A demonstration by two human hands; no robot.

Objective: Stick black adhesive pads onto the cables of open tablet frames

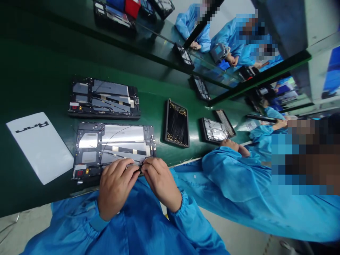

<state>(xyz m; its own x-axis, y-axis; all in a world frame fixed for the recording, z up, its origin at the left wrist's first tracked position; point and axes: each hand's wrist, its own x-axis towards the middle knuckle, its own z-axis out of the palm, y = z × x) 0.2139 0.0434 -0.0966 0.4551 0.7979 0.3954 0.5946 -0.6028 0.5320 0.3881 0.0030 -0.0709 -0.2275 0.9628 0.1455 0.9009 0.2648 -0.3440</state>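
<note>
In front of me lies a stack of phone-like device frames (122, 134), with silver plates and black strips on the top one. A thin black wire curves across its upper face. My left hand (117, 186) is at the near edge of this stack, thumb and fingers pinched together near its lower right corner. Close beside it, my right hand (162, 182) is also closed in a pinch, fingertips almost meeting the left ones. A small dark bit shows between them, too hidden to name. Behind lies a second stack of device frames (111, 95).
A black tray (188, 129) of thin black cables with gold-coloured ends stands right of the stacks. A white sheet (39, 152) with black strip-like pieces lies left. Farther right are more device frames (214, 129) and a co-worker's blue sleeve (225, 170). A raised shelf runs behind.
</note>
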